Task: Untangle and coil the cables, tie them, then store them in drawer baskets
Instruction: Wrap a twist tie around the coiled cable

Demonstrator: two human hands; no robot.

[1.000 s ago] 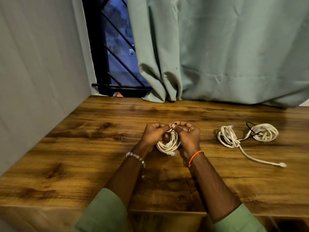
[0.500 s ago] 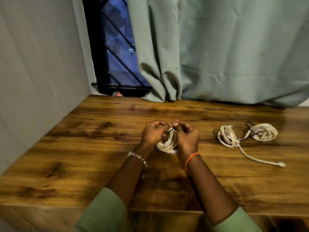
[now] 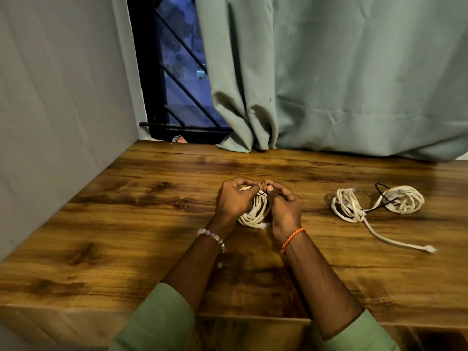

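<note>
A: The left hand and the right hand, what do they do?

B: Both are curled around one coiled white cable that rests on the desk, a little to 12 o'clock from the middle. The fingertips of both hands meet above the coil and pinch a thin black tie between them. The left hand also closes over the left side of the coil, the right hand over the right side.

A: What is on the wrists?

B: A beaded bracelet on the left wrist, an orange thread band on the right one. Nearer, at 6 o'clock, two green sleeves come in.

A: And other cables?

B: At 3 o'clock from the hands, well apart, lies a loose white cable bundle, in two rough loops. One end with a plug runs toward 5 o'clock. A thin black cord lies across it; if it is a tie I cannot tell.

A: Further back?

B: At 12 o'clock a pale green curtain hangs to the desk edge. At 11 o'clock there is a dark window with bars, and a grey wall at 9 o'clock.
</note>
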